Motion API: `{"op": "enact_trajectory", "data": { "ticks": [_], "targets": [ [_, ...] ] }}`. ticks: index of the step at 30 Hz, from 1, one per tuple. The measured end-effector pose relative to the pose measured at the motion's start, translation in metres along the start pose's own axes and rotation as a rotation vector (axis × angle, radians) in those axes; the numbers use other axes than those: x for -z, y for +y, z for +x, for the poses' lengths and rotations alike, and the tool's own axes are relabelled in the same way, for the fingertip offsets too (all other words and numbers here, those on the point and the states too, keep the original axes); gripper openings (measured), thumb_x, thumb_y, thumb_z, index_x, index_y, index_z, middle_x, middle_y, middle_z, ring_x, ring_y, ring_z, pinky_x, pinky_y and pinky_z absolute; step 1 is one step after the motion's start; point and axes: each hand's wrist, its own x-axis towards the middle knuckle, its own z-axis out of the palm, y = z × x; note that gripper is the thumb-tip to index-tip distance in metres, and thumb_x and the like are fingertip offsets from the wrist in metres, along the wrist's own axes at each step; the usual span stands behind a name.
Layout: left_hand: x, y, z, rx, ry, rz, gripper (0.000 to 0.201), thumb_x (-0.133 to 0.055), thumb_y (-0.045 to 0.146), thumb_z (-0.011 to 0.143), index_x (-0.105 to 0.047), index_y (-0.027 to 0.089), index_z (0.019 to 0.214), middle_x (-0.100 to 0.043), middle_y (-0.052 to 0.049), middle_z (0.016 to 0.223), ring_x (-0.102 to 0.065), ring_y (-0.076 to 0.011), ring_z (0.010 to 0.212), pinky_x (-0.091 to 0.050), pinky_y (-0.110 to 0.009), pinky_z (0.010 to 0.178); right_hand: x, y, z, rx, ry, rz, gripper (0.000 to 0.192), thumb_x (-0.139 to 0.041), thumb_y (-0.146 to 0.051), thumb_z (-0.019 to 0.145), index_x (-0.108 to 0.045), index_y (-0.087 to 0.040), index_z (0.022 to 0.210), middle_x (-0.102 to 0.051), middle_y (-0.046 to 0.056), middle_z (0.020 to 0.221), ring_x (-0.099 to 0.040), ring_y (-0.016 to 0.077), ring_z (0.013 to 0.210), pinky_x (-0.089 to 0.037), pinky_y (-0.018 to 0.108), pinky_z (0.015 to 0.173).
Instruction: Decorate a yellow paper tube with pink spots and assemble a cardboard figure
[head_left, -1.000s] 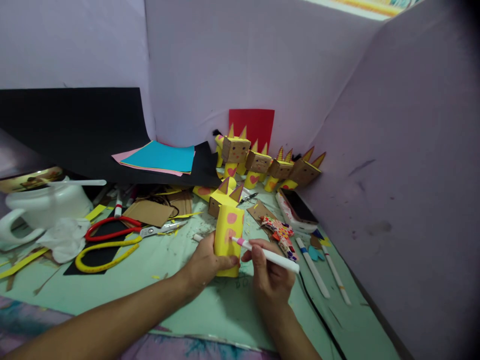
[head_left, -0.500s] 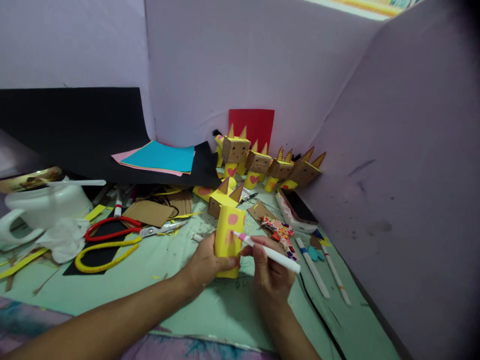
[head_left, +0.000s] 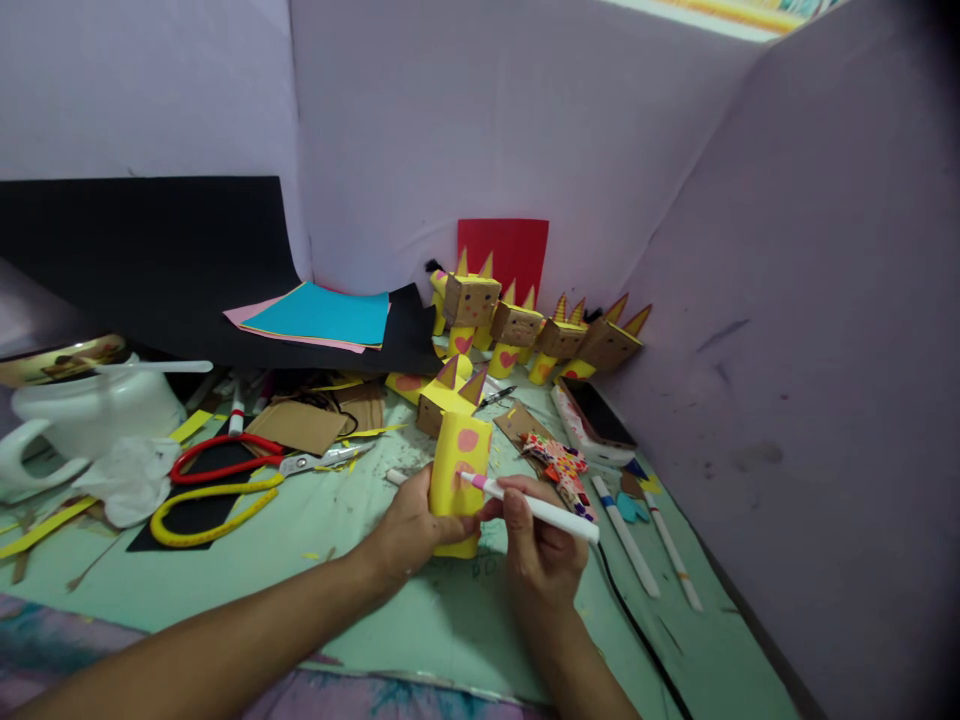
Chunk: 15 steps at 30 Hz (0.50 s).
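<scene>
My left hand (head_left: 409, 528) grips a yellow paper tube (head_left: 457, 470) with pink spots, standing upright on the green mat (head_left: 315, 530). My right hand (head_left: 541, 545) holds a white marker (head_left: 536, 506) with a pink tip, and the tip touches the tube's front over a pink spot. Behind the tube lies a yellow box figure with pointed ears (head_left: 448, 393).
Several cardboard-head figures (head_left: 525, 325) stand against the back wall by a red sheet (head_left: 504, 252). Scissors with red and yellow handles (head_left: 240, 475), a white jug (head_left: 82, 415), coloured paper (head_left: 319, 315), a phone (head_left: 594, 412), a patterned star (head_left: 559, 465) and loose markers (head_left: 626, 548) lie around.
The marker tip has shifted slightly over the pink spot on the tube, moving up and then back down. My left hand keeps the tube still.
</scene>
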Motion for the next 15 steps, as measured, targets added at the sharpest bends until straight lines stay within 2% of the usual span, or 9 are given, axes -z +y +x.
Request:
{"op": "enact_trajectory", "data": {
  "ticks": [15],
  "targets": [
    [-0.0022,0.0040,-0.0010,-0.002,-0.006,0.012,0.060,-0.085,0.031,0.050,-0.057,0.015,0.101,-0.068,-0.004,0.084,-0.062,-0.0183,0.072,-0.049,-0.027,0.062,-0.0002,-0.0018,0.0038,0.061,0.002,-0.018,0.012,-0.054,-0.019,0.089,-0.066,-0.021,0.091,-0.070,0.002,0.078,-0.068,0.0154,0.069,-0.052,0.024,0.057]
  ]
}}
